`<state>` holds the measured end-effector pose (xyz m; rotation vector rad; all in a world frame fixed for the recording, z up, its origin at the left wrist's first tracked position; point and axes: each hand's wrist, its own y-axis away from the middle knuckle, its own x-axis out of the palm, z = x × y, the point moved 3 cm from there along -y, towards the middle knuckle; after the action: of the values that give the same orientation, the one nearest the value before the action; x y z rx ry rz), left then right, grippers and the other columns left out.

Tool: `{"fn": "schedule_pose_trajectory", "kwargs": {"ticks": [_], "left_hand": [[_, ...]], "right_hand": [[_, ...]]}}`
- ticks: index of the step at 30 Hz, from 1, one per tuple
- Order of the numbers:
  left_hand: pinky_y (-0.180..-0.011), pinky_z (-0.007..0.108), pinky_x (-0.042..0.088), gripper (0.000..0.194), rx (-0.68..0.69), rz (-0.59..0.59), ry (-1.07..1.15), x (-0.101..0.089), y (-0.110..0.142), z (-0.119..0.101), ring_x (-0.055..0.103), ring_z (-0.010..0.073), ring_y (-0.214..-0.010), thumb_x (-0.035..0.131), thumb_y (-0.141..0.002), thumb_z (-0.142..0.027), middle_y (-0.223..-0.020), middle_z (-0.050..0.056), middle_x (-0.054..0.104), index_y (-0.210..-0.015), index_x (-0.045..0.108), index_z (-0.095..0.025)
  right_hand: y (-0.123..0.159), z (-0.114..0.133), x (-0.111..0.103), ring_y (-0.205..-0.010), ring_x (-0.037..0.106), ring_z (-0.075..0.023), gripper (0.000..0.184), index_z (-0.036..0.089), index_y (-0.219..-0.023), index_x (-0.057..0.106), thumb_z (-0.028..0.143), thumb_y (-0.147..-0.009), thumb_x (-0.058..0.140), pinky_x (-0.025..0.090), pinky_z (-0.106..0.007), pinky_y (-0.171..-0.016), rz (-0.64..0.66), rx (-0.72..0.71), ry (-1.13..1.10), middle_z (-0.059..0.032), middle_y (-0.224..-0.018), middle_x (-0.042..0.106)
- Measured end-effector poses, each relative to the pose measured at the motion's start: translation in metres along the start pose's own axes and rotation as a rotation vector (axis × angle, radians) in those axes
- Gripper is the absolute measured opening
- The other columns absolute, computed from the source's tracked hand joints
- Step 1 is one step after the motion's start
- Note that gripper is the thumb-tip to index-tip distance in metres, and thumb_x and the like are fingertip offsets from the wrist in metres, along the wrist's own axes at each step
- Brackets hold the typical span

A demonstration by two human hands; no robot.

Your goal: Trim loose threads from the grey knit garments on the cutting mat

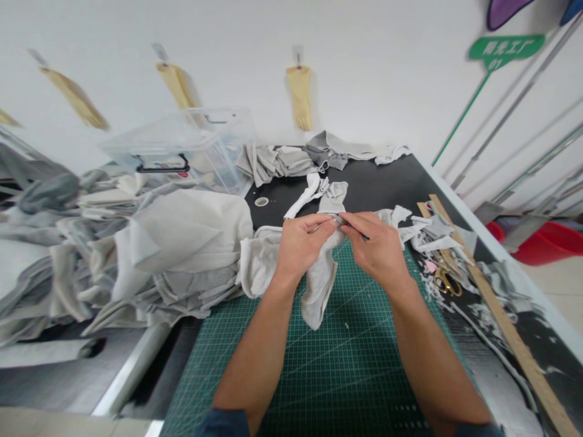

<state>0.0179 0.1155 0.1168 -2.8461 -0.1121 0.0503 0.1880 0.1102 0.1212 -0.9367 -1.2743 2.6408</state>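
A piece of light grey cloth (pixel 320 291) hangs from my fingers, its lower end draped over the green cutting mat (pixel 350 364). My left hand (pixel 303 243) is closed, pinching the upper edge of the cloth between thumb and fingers. Right beside it, my right hand (pixel 376 246) pinches the same edge, the fingertips of both hands almost meeting. Something small and dark shows at the right fingers, too small to name. More grey cloth (pixel 262 258) lies left of my left hand, and a white strip (pixel 305 197) lies just beyond it.
A large heap of grey cloth (pixel 191 230) fills the left side, with a clear plastic box (pixel 218 152) behind. A roll of tape (pixel 261 201) lies on the black tabletop. At right are gold-handled scissors (pixel 447 282), scraps and a wooden ruler (pixel 501 318). Yellow gloves (pixel 299 97) hang on the wall.
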Motion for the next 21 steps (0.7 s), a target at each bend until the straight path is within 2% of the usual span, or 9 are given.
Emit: {"fn": "schedule_pose_trajectory", "kwargs": {"ticks": [5,11,14,17,19,21], "left_hand": [[-0.076,0.03,0.058,0.015,0.001,0.005,-0.014,0.0,0.0,-0.002,0.075,0.019,-0.08,0.081,-0.086,-0.029,-0.091,0.006,0.085,-0.093,0.088,-0.019],[-0.073,0.028,0.055,0.014,0.009,0.015,0.01,0.0,-0.001,-0.001,0.072,0.0176,-0.077,0.082,-0.086,-0.03,-0.088,0.005,0.083,-0.093,0.088,-0.019],[-0.067,0.026,0.051,0.016,-0.029,0.011,0.065,-0.001,-0.003,0.004,0.067,0.0151,-0.071,0.084,-0.085,-0.033,-0.083,0.004,0.081,-0.091,0.086,-0.019],[-0.061,0.024,0.047,0.023,-0.131,0.017,0.211,-0.003,-0.007,0.008,0.061,0.0122,-0.064,0.087,-0.081,-0.039,-0.077,0.002,0.076,-0.088,0.083,-0.018],[-0.059,0.023,0.046,0.028,-0.219,0.026,0.335,-0.005,-0.01,0.01,0.059,0.0112,-0.061,0.09,-0.076,-0.041,-0.073,0.0,0.073,-0.086,0.08,-0.017],[-0.058,0.022,0.047,0.032,-0.288,0.025,0.45,-0.007,-0.012,0.009,0.058,0.0104,-0.059,0.094,-0.071,-0.04,-0.071,-0.001,0.069,-0.084,0.076,-0.017]], "right_hand": [[0.001,0.001,-0.003,-0.102,0.076,-0.0275,0.028,0.023,-0.126,0.08,0.024,-0.1,0.069,0.063,-0.044,-0.091,0.002,0.04,-0.013,-0.0107,-0.114,0.082],[0.001,0.0,-0.002,-0.105,0.076,-0.0282,0.023,0.025,-0.119,0.082,0.026,-0.103,0.065,0.061,-0.045,-0.093,-0.001,0.09,-0.056,-0.0092,-0.112,0.083],[0.001,-0.007,-0.003,-0.09,0.073,-0.0246,0.024,0.024,-0.115,0.082,0.036,-0.104,0.064,0.06,-0.041,-0.082,-0.044,0.244,-0.179,-0.0087,-0.104,0.081],[0.001,-0.021,-0.005,-0.071,0.063,-0.0177,0.034,0.022,-0.112,0.079,0.05,-0.106,0.061,0.05,-0.032,-0.062,-0.086,0.474,-0.437,-0.0061,-0.091,0.076],[0.001,-0.03,-0.006,-0.069,0.058,-0.015,0.035,0.022,-0.113,0.077,0.054,-0.1,0.07,0.046,-0.029,-0.06,-0.066,0.575,-0.614,-0.0046,-0.091,0.074],[0.002,-0.036,-0.006,-0.073,0.059,-0.0143,0.041,0.021,-0.115,0.075,0.054,-0.091,0.081,0.047,-0.029,-0.065,0.0,0.635,-0.732,-0.0048,-0.096,0.075]]}}
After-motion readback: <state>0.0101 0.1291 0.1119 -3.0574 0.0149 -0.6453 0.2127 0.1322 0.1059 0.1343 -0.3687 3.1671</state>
